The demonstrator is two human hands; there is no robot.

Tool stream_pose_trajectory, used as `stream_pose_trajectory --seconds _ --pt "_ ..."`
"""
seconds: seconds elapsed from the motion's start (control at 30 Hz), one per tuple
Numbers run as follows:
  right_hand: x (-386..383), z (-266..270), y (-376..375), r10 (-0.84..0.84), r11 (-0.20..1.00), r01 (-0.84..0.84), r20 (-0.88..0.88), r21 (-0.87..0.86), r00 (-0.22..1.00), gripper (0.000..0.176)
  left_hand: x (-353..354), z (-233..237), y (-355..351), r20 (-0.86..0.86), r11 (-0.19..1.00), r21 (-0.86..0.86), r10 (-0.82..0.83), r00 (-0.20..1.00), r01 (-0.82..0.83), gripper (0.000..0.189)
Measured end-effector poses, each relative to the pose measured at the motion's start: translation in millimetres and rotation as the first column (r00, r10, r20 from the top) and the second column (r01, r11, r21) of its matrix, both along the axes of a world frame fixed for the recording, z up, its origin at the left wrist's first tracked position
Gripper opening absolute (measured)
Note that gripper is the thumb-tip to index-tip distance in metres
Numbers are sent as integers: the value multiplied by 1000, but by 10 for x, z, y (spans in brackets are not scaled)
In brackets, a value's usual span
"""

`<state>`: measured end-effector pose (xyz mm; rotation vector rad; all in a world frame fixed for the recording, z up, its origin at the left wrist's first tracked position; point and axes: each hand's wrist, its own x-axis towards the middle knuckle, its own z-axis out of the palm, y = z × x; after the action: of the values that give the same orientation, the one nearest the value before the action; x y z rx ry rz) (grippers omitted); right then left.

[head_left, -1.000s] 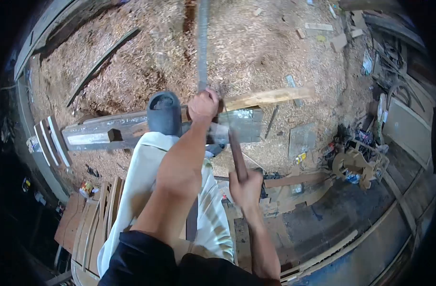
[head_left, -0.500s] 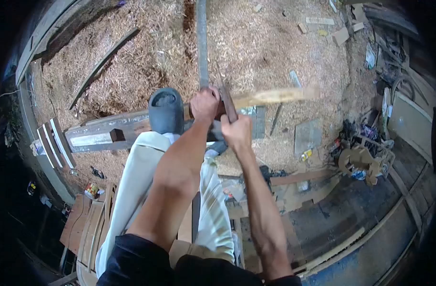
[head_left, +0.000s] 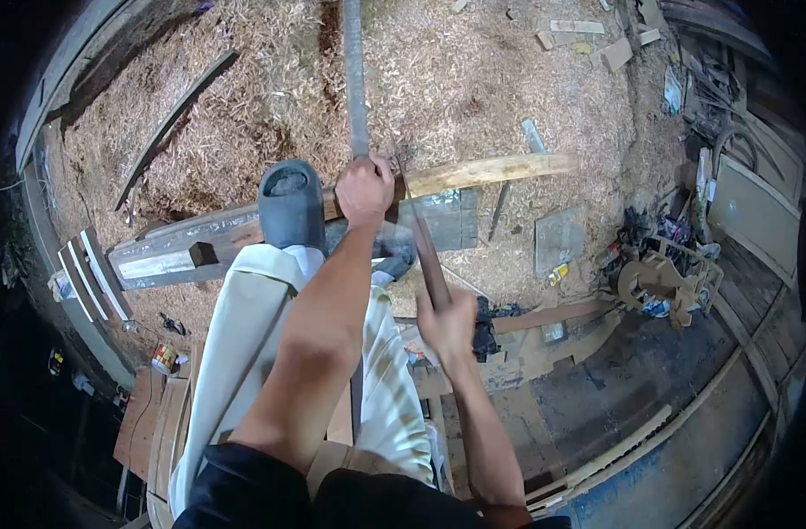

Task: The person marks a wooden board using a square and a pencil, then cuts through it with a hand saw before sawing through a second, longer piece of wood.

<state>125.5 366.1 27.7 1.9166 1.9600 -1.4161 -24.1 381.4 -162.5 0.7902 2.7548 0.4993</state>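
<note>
The long pale wooden stick lies across the grey timber beam, with its far end jutting right over the wood shavings. My left hand is clenched around its near end, at the beam. My right hand is lower and nearer me, its fist closed on the brown handle of a long tool that slants up towards the stick. The tool's head is blurred and I cannot make it out. My grey rubber clog stands on the beam just left of my left hand. A grey metal pole rises behind my knuckles and is cut off at the top.
</note>
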Motion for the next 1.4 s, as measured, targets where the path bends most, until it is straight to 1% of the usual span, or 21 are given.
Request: stream_pose_trajectory --seconds 0.03,0.07,0.17,0.23,0.33,0.43,0.53,0.57,0.63,0.7,0.73,0.77,0.8,0.87,0.9,1.07,1.1,1.2,1.27,1.33,1.4 --pt "-182 -336 123 1 999 3 -82 48 997 27 -7 17 16 7 1000 -17 -7 1000 7 33" --pt "-387 -493 237 -20 1000 19 -39 -14 999 23 -23 43 1 8 999 -40 -18 1000 18 33" --pt "-459 -618 294 -82 991 77 -49 -108 995 21 -97 82 33 59 994 -106 -29 998 35 37" --pt "-429 -479 302 -90 989 82 -59 -123 994 23 -62 89 26 131 984 -174 -26 991 49 44" --pt "-279 -186 84 -112 990 108 -43 -86 993 25 -47 19 11 28 997 -74 -25 999 27 45" --pt "138 549 -261 -154 985 151 -32 -82 987 21 -20 114 35 57 991 -122 -40 998 47 43" --pt "269 756 -326 -141 982 143 24 -121 990 22 -13 136 43 55 997 -65 -36 998 40 42" --pt "260 742 -336 -102 978 113 68 -173 992 26 -11 112 33 56 998 -49 -26 998 29 41" --pt "168 183 -232 -5 1000 6 -44 25 999 25 -3 45 1 26 999 -36 -13 1000 14 41" --pt "-234 -515 161 8 999 -3 -113 42 994 33 3 77 7 48 999 -47 -14 999 16 40" --pt "-536 -769 347 -36 999 34 -44 -37 998 35 -19 78 36 24 999 -39 -11 1000 12 40" --pt "-712 -817 419 -59 994 61 -33 91 998 35 -36 59 18 47 998 -59 -15 999 18 41" --pt "-733 -824 429 -61 994 66 -53 89 997 35 -75 29 3 73 997 -77 -20 997 26 41" --pt "-489 -716 370 -136 978 114 -116 -177 984 34 20 -10 -107 73 998 -39 -43 996 46 40" --pt "-470 -780 281 -73 997 70 -87 -46 994 32 17 2 -68 82 998 -24 -58 995 60 39" --pt "-170 -541 -2 -186 976 166 -136 -143 973 27 -5 59 -69 28 992 35 -123 992 122 31" --pt "-7 -440 -115 -205 970 189 -96 -156 974 24 2 114 -94 -127 971 81 -215 968 226 29" --pt "-86 -373 -121 -175 984 172 -111 -40 978 27 -23 120 -67 -185 949 183 -223 957 256 30" --pt "-149 -284 -121 -154 986 152 -24 -68 988 26 -1 82 -124 -100 960 153 -220 970 234 35" --pt "-149 -282 -46 -154 985 145 -96 -90 983 26 -39 96 -53 87 999 32 -29 996 26 43" --pt "-183 -317 49 -124 990 120 -51 -79 991 27 -79 71 -22 78 993 110 -57 995 48 44"
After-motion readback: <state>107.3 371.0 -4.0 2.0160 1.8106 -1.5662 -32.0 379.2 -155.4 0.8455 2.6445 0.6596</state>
